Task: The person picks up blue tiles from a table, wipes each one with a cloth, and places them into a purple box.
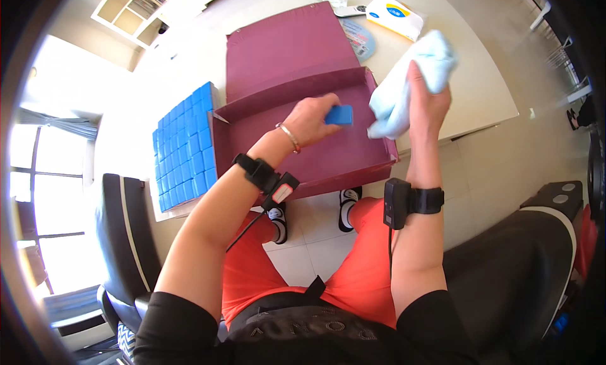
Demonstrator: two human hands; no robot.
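My left hand (312,118) grips a small blue block (342,115) between thumb and fingers, above the inside of an open maroon case (303,152). The case's lid (289,47) lies folded back on the far side. In my right hand (428,104) is a bunched pale-blue cloth (412,81), raised over the case's right edge and slightly blurred. Left of the case, many similar blue blocks (187,147) stand packed in even rows on the table. The faces of the held block turned away from me are hidden.
The cream table (473,90) bears a tissue pack (394,15), a remote control (350,10) and a round printed fan-like sheet (357,39) beyond the lid. A dark chair (125,232) is at my left, a black padded seat (511,261) at my right. Cables run from both wrist devices.
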